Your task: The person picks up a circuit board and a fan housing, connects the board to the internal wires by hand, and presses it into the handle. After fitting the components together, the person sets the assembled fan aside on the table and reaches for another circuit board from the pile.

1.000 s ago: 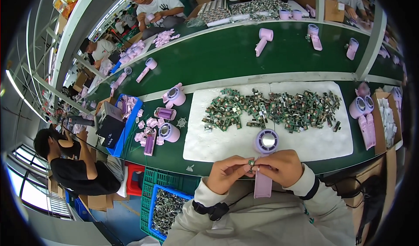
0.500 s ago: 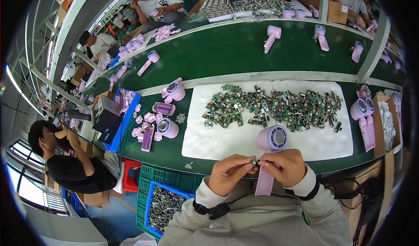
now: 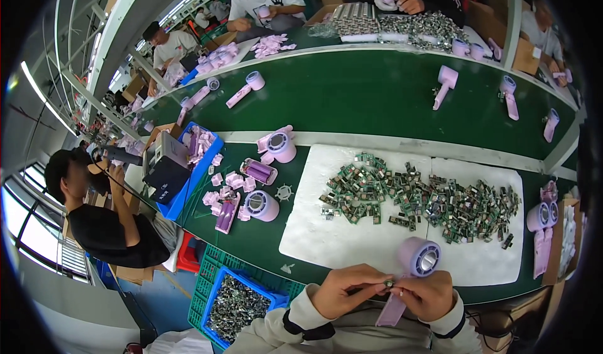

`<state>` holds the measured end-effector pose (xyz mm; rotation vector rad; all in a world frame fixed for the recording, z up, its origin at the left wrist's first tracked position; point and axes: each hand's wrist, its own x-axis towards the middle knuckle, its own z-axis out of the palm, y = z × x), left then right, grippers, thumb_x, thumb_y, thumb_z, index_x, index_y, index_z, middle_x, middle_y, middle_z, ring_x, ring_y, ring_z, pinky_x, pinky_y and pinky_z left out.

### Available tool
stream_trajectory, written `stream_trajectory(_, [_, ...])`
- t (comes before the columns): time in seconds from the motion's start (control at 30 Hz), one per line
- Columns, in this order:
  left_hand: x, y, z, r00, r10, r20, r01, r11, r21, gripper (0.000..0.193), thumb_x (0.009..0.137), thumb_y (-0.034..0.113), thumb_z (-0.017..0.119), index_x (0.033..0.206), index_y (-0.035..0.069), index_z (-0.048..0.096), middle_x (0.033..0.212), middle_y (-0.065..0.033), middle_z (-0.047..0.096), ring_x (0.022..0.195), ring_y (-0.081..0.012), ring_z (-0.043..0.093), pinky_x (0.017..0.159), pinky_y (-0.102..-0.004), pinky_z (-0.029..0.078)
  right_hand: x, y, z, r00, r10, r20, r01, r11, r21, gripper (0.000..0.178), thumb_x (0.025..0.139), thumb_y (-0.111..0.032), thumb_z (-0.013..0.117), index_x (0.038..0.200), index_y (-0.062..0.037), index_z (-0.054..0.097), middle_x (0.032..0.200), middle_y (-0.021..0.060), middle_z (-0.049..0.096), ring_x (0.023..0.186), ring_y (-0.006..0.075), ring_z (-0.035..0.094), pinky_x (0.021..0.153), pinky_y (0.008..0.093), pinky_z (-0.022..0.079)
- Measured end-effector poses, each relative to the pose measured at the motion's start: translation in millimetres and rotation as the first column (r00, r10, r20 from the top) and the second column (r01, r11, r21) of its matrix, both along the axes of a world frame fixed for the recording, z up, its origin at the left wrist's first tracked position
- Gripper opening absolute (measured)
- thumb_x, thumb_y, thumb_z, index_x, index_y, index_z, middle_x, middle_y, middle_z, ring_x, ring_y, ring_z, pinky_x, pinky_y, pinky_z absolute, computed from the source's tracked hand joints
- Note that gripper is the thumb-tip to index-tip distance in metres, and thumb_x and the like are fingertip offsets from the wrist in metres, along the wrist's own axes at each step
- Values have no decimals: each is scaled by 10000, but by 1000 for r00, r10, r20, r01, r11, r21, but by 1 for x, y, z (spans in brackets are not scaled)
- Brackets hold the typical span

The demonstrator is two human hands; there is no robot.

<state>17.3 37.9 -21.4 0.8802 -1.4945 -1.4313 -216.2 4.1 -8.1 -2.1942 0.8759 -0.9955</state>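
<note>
My left hand (image 3: 350,291) and my right hand (image 3: 429,294) meet in front of me at the table's near edge. Between their fingertips they pinch a small green circuit board (image 3: 389,284). A lilac handheld fan (image 3: 419,256) lies under my hands; its round head rests by the white foam sheet and its open handle (image 3: 391,311) points toward me. My right fingers partly cover where handle and head join. Just beyond, a broad heap of small circuit boards (image 3: 411,197) covers part of the foam sheet (image 3: 308,244).
Left of the foam lie lilac fan parts (image 3: 262,206) and a blue tray (image 3: 207,166) of lilac pieces. A blue bin (image 3: 235,307) of small metallic parts stands low left. Across the green conveyor belt (image 3: 339,96), with several fans on it, people work. A cardboard box (image 3: 568,235) stands right.
My view has shifted, so the table appears lower and further right. Both hands still pinch the circuit board. Across the belt, one person's hand has dropped from the head.
</note>
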Motion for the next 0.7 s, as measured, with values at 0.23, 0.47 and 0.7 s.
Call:
stream_trajectory(0.23, [3, -15, 8, 996, -52, 68, 55, 998, -40, 322, 943, -89, 629, 1258, -30, 666, 1216, -183, 673, 1054, -262, 685, 907, -343, 545, -6, -5, 4, 994, 56, -98, -50, 997, 63, 115, 815, -121, 790, 893, -90, 711, 696, 38, 691, 559, 224, 663, 487, 340, 500])
stream_trajectory(0.47, [5, -12, 7, 992, -98, 78, 96, 995, 34, 297, 951, -80, 624, 1240, -37, 675, 1219, -188, 675, 1060, -263, 685, 908, -339, 543, -9, 6, -13, 994, -24, -103, 25, 1000, 8, 176, 743, -121, 827, 895, -114, 738, 662, 19, 705, 494, 197, 653, 465, 317, 493])
stream_trajectory(0.7, [7, -12, 6, 994, -77, 81, 68, 992, 105, 287, 956, -81, 614, 1232, -40, 680, 1212, -195, 675, 1062, -253, 683, 906, -339, 541, -2, 0, -9, 999, 4, -51, -5, 1000, -17, 173, 778, -131, 817, 914, -97, 714, 707, 33, 701, 547, 216, 666, 485, 336, 502])
